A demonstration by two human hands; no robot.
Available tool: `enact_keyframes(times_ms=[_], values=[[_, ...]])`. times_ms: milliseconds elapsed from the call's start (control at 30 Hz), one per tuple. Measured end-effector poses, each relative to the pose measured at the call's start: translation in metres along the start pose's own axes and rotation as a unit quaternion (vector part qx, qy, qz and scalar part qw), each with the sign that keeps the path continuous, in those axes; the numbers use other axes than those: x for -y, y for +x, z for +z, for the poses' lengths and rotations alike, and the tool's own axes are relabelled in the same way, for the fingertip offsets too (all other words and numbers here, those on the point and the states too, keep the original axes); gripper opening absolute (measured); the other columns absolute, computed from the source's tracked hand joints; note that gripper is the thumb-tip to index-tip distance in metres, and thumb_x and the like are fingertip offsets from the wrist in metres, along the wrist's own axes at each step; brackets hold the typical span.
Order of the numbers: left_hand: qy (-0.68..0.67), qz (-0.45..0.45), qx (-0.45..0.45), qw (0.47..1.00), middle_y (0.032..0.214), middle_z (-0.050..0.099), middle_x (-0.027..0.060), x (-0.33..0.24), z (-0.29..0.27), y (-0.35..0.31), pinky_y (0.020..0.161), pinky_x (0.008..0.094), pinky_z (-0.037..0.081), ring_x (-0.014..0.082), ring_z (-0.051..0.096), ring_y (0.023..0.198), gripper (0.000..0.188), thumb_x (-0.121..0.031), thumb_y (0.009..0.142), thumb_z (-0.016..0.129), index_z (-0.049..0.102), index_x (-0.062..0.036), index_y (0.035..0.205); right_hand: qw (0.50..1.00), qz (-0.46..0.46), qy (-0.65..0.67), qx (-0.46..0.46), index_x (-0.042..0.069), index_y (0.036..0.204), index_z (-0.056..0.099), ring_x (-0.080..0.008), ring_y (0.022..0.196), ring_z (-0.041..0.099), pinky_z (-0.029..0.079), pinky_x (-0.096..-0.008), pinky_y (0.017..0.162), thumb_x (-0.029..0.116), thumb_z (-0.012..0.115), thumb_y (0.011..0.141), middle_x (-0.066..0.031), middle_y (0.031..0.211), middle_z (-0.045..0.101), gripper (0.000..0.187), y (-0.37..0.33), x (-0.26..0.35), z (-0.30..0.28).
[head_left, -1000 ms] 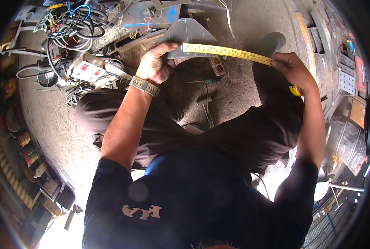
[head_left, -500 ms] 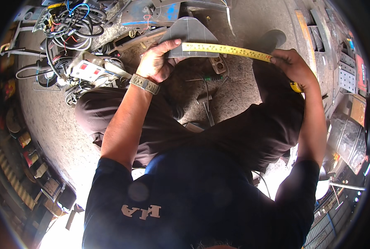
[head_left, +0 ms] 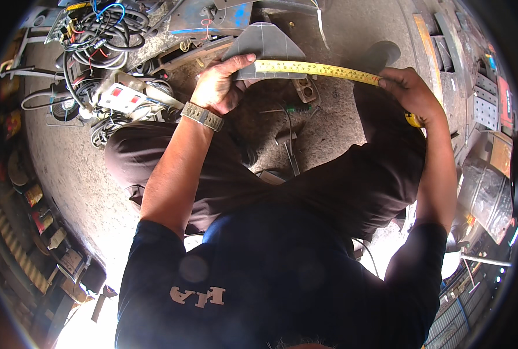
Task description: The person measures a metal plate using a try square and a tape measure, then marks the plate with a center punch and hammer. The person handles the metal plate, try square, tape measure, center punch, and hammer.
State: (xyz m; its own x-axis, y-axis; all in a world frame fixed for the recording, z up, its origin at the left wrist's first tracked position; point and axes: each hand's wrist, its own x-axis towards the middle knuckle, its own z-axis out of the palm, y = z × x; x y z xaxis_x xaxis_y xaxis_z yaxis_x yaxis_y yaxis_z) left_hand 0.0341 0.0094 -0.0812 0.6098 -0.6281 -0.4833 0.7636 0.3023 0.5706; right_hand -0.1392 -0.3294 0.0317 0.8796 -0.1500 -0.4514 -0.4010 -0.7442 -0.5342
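My left hand [head_left: 221, 84] is closed on the left edge of a dark grey, roughly triangular metal plate [head_left: 263, 41] marked with thin light lines. Its thumb lies on the plate's face, beside a yellow tape measure blade [head_left: 323, 70]. The blade runs across the plate's lower part and on to the right, bowed slightly. At its far right my right hand [head_left: 413, 96] pinches the blade. The yellow tape case [head_left: 414, 120] shows beneath that hand, mostly hidden by the palm and wrist.
Below the plate, a socket block [head_left: 306, 91] and a hammer-like tool [head_left: 288, 142] lie on the concrete floor between my legs. Coiled cables [head_left: 108, 35] and a white box with red switches [head_left: 121, 99] are at the left. A perforated metal plate [head_left: 486, 107] lies at right.
The plate has shifted very slightly upward with the left hand. Both hands keep their hold on the plate and the tape measure.
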Motion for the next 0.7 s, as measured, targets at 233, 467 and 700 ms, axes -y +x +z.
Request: enact_keyframes(times_ms=[233,467,700], values=[[0.014,-0.001,-0.019,1.0,0.115,0.068,0.011,0.0,0.003,-0.001,0.088,0.0398,0.061,0.0251,0.07,0.102,0.043,-0.003,0.086,0.075,0.06,0.0011,0.126,0.999,-0.032,-0.031,-0.002,-0.003,0.103,0.068,-0.0154,0.077,0.059,0.047,-0.0321,0.074,0.012,0.065,0.098,-0.0115,0.078,0.068,0.017,0.003,-0.006,0.0],[0.007,-0.002,-0.016,1.0,0.118,0.067,0.0109,0.001,-0.001,0.001,0.092,0.0437,0.059,0.0275,0.067,0.109,0.043,-0.002,0.086,0.075,0.06,0.0003,0.126,1.0,-0.009,-0.011,0.005,-0.003,0.103,0.067,-0.0131,0.072,0.055,0.046,-0.0311,0.069,0.011,0.064,0.097,-0.0096,0.073,0.062,0.015,0.003,0.001,-0.001],[0.011,0.004,-0.023,1.0,0.116,0.068,0.0112,0.001,-0.001,0.001,0.091,0.0432,0.06,0.0273,0.068,0.106,0.04,-0.002,0.086,0.075,0.061,0.0004,0.123,0.998,-0.049,-0.028,-0.019,-0.001,0.105,0.067,-0.0124,0.07,0.053,0.044,-0.0306,0.067,0.012,0.065,0.097,-0.0084,0.071,0.059,0.015,0.006,-0.009,0.003]])
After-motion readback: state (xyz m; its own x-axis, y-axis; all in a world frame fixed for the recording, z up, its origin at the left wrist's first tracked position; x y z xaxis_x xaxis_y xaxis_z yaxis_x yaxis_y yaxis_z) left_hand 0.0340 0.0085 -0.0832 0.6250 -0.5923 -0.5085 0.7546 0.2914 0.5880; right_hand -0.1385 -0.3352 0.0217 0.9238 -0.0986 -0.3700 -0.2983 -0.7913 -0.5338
